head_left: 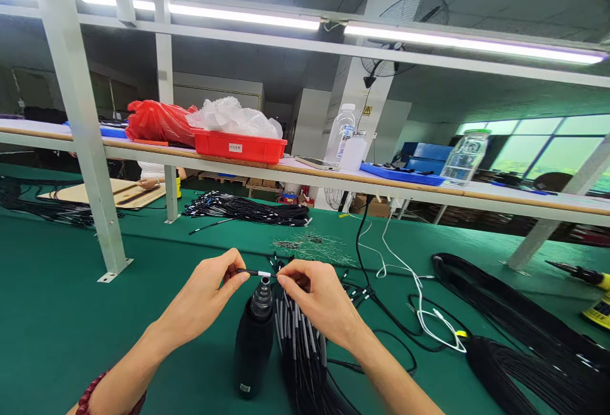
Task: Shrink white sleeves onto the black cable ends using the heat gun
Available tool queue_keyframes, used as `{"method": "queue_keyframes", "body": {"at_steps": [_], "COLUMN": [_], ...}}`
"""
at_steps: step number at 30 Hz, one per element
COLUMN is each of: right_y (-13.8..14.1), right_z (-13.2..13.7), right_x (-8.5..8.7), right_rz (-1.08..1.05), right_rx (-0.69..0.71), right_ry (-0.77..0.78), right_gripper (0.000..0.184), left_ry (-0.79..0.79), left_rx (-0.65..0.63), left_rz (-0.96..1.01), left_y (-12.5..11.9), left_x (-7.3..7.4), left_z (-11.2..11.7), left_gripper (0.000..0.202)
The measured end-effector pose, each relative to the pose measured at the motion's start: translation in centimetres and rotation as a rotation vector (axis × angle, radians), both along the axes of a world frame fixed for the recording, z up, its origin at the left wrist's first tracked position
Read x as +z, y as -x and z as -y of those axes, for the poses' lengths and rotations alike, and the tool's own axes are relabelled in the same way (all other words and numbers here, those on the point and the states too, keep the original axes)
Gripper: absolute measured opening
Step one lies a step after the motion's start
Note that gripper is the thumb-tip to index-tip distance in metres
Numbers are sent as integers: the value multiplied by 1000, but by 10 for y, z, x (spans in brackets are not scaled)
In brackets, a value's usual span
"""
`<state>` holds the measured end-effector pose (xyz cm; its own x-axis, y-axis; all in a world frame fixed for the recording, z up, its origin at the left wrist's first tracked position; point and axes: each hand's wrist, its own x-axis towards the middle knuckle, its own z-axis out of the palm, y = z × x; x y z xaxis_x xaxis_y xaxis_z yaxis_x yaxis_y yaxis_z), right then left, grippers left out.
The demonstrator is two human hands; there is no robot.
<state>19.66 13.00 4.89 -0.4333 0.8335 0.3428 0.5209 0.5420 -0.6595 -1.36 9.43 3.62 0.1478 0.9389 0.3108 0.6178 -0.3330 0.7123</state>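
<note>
Between my two hands a short stretch of black cable with a white sleeve is held level. My left hand pinches its left part between thumb and forefinger. At the other end, the fingertips of my right hand are closed on the cable beside the white sleeve. Just under the sleeve is the metal nozzle of a black heat gun, which stands upright on the green table. Right of the heat gun, and partly behind my right hand, lies a thick bundle of black cables with grey sleeves.
More black cables lie at the back, and coils at the right. Thin wire scraps are scattered beyond my hands. A white cord crosses the table. Overhead, a shelf holds a red bin and bottles. Another person's hand shows far left.
</note>
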Motion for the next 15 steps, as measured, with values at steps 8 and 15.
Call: {"method": "queue_keyframes", "body": {"at_steps": [8, 15], "right_y": [-6, -6], "right_z": [4, 1], "right_x": [4, 0], "right_rz": [-19, -11], "right_rx": [20, 22], "right_ry": [-51, -54], "right_gripper": [21, 19], "left_ry": [54, 32], "left_rx": [-3, -5], "left_rz": [-25, -50], "left_y": [1, -1], "left_x": [2, -3], "left_z": [-3, -6], "left_gripper": [46, 45]}}
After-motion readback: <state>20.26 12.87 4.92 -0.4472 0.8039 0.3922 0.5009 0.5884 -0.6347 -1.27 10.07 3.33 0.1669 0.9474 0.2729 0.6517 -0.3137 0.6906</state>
